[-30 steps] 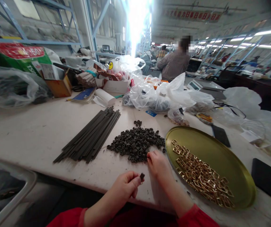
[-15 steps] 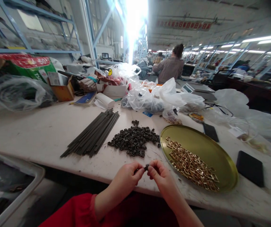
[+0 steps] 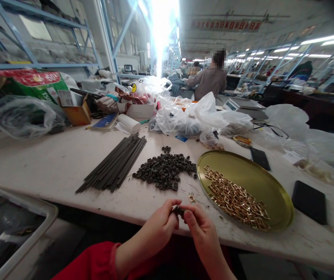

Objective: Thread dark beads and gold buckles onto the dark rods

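Observation:
My left hand (image 3: pixel 162 221) and my right hand (image 3: pixel 199 222) meet at the table's front edge, both closed in a pinch. Between their fingertips is a small dark piece (image 3: pixel 178 210), mostly covered by fingers; its exact kind is unclear. Just beyond my right hand lies a gold buckle (image 3: pixel 191 198). A heap of small dark loops (image 3: pixel 167 171) is in front of the hands. Left of it lies a bundle of dark flat strips (image 3: pixel 116 163). To the right, many gold buckles (image 3: pixel 238 200) rest on a round gold tray (image 3: pixel 254 175).
Two black flat objects (image 3: pixel 309 202) (image 3: pixel 259 158) lie around the tray's right side. Clear plastic bags (image 3: pixel 181 118) crowd the table's back. A box (image 3: pixel 76 111) stands at back left, a white bin (image 3: pixel 48 212) below the left edge. A person (image 3: pixel 210 79) sits farther off.
My hands have shifted slightly down, and the fingers have closed further over the small dark piece. The lone gold buckle now shows beyond my right hand, where fingers were before.

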Tool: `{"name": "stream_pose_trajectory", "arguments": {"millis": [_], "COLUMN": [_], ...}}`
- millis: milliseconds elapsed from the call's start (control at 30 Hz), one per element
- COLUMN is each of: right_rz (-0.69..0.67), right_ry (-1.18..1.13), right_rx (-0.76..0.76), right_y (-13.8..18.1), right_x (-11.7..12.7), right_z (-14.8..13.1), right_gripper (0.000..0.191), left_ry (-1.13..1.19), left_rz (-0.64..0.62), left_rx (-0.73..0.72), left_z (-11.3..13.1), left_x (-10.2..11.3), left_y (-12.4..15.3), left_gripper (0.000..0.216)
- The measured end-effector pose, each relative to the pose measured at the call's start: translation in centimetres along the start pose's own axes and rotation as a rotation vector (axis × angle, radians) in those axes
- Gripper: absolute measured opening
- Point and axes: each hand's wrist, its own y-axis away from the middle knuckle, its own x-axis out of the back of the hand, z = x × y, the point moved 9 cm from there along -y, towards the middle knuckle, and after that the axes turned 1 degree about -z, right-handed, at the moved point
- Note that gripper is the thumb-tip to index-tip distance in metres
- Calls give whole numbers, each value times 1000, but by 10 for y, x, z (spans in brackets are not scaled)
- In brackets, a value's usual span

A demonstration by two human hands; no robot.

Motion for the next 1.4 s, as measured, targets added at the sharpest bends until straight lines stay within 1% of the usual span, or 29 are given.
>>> {"name": "stream_pose_trajectory", "arguments": {"millis": [67, 133, 167, 233, 300, 367, 433, 500, 567, 633, 700, 800, 900, 967, 1033, 1167, 1233, 1300, 1333, 1400], "right_rz": [6, -5, -33, -124, -203, -223, -190, -135, -86, -63, -45, -20, -69, -134, -157, -57, -65, -110, -123, -129], "right_ry": [-48, -188, -269, -405, -453, -431, -381, -341, -342, -378, -394, -284, -183, -171, -128, 39, 3, -79, -101, -91], "right_rx": [-30, -164, -242, -361, -406, -397, -368, -336, -328, -354, -378, -324, -276, -282, -267, -178, -218, -277, -285, -257], "right_y": [3, 6, 7, 12, 16, 18, 18, 17, 16, 15, 13, 11, 11, 15, 18, 20, 21, 23, 24, 26], "right_x": [0, -4, -10, -23, -33, -35, -32, -27, -23, -22, -20, -13, -13, -16, -16, -3, -5, -11, -13, -14], "right_z": [1, 13, 19, 29, 33, 34, 35, 36, 36, 40, 43, 43, 42, 43, 43, 38, 41, 43, 42, 36], "right_gripper": [34, 30, 31, 40, 39, 35, 35, 35, 36, 37, 37, 34, 32, 31, 29, 26, 26, 27, 28, 28], "left_ry": [12, 33, 49, 79, 51, -36, -106, -109, -63, 5, 86, 230, 358, 416, 431, 423, 453, 474, 476, 460], "left_rz": [-35, -79, -96, -112, -85, -50, -31, -21, -31, -79, -143, -215, -251, -255, -246, -220, -225, -220, -210, -175], "left_rx": [19, 20, 13, -1, 19, 83, 144, 172, 179, 177, 171, 164, 189, 222, 252, 260, 240, 224, 221, 225], "left_z": [0, 2, 2, 1, -8, -24, -37, -43, -42, -37, -31, -24, -23, -24, -24, -21, -19, -19, -20, -23], "left_x": [-1, -3, -4, -4, -2, 2, 6, 9, 9, 6, 2, -3, -8, -12, -14, -14, -15, -16, -16, -15], "left_y": [3, 6, 7, 6, 3, -1, -4, -6, -6, -4, 0, 7, 12, 14, 16, 19, 21, 22, 22, 23], "left_gripper": [38, 39, 39, 40, 43, 48, 51, 48, 40, 28, 21, 23, 29, 32, 35, 34, 32, 31, 31, 33]}}
